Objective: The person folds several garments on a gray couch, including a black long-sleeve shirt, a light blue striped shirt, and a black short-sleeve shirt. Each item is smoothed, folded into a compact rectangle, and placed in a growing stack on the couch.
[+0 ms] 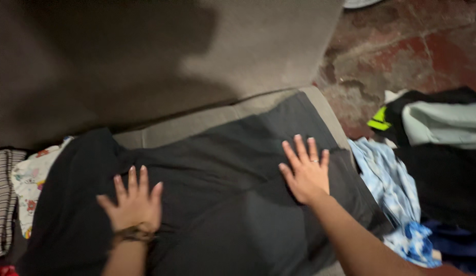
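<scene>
Both hands, left hand (133,202) and right hand (305,171), lie flat with fingers spread on the dark garment (233,204), evidently pressing it smooth where it lies on the grey sofa seat (197,125).

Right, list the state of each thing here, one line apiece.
Dark garment: spread flat on the couch seat, slightly creased.
Left hand: open, palm down on the garment.
Right hand: open, fingers spread, pressed on the garment.
Blue patterned cloth: crumpled, unfolded.
Striped cloth: folded.
</scene>
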